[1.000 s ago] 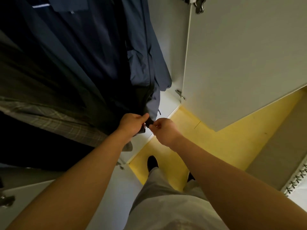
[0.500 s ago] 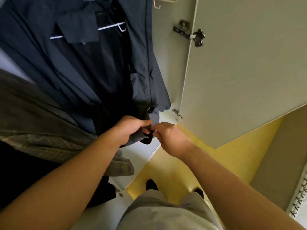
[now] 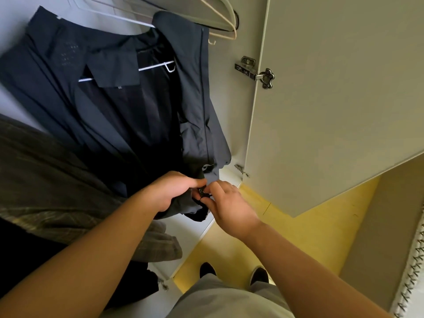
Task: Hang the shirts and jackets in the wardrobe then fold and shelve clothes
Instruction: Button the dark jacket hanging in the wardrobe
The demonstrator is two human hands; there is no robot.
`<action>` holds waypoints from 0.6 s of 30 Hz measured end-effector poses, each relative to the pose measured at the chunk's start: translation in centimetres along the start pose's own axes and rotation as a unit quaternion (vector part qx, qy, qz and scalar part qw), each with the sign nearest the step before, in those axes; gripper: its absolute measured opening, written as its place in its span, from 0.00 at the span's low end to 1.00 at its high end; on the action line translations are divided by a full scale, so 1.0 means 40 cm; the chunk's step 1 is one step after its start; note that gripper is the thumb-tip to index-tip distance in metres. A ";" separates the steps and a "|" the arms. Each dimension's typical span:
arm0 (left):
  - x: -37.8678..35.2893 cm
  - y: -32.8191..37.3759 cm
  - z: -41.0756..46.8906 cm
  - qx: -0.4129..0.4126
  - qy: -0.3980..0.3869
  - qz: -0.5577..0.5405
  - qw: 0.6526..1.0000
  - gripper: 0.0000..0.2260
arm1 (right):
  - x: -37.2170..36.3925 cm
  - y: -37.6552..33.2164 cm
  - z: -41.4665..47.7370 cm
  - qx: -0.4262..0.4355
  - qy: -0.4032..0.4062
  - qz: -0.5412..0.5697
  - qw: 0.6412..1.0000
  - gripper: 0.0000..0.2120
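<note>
Our left hand [image 3: 171, 191] is curled around the bottom hem of a navy jacket [image 3: 110, 115], with the cloth bunched under its fingers. Just beside it, our right hand [image 3: 229, 207] pinches a small dark zip piece [image 3: 202, 192] at the same hem between thumb and fingertips. The two hands meet at the jacket's front opening; whether they touch, we cannot tell.

The jacket hangs front-open on a white hanger [image 3: 156, 66] inside the wardrobe [image 3: 231, 106], its dark lining showing and its right panel draped toward the side wall. To its left hangs a brown plaid garment [image 3: 46, 191], whose lower edge falls beneath our left forearm. Above the jacket's collar, pale empty hangers [image 3: 220, 19] crowd the top of the frame.

The wardrobe's pale door [image 3: 332, 111] stands open at right, held by a metal hinge [image 3: 254, 71]. Below the hands, a yellow floor [image 3: 298, 237] runs up to the wardrobe, and our two dark shoes [image 3: 207, 269] stand on it.
</note>
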State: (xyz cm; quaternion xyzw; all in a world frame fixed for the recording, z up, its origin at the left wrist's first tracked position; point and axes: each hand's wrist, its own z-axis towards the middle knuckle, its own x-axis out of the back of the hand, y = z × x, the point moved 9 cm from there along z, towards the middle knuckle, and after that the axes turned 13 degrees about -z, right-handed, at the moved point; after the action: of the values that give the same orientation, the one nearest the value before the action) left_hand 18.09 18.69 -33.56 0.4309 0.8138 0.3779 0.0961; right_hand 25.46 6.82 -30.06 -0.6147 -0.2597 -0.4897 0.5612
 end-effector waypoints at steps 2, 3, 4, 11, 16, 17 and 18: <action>-0.002 0.008 -0.002 -0.011 -0.008 -0.006 1.000 0.11 | 0.026 -0.007 0.001 0.004 0.045 -0.001 0.999 0.10; -0.003 0.009 -0.005 -0.013 -0.016 -0.011 1.000 0.11 | 0.035 -0.013 0.000 0.007 0.064 -0.004 0.998 0.09; -0.005 0.012 -0.010 -0.013 -0.026 -0.014 0.999 0.12 | 0.042 -0.018 -0.002 0.010 0.080 -0.008 0.997 0.08; 0.037 0.023 -0.031 -0.043 -0.062 -0.023 0.997 0.20 | 0.057 -0.036 -0.009 0.008 0.153 -0.021 0.988 0.05; 0.076 0.030 -0.045 -0.076 -0.068 -0.061 0.993 0.15 | 0.051 -0.038 -0.006 0.003 0.174 -0.033 0.984 0.05; 0.077 0.033 -0.045 -0.085 -0.075 -0.027 0.993 0.16 | 0.049 -0.037 -0.003 0.003 0.177 -0.039 0.983 0.05; 0.077 0.037 -0.045 -0.093 -0.082 0.000 0.992 0.16 | 0.046 -0.036 0.000 0.004 0.181 -0.045 0.982 0.05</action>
State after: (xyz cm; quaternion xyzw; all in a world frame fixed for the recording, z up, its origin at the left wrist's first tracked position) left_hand 16.26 20.62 -30.74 0.4498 0.7642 0.4155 0.2026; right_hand 24.93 6.74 -27.79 -0.5013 -0.1833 -0.6169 0.5784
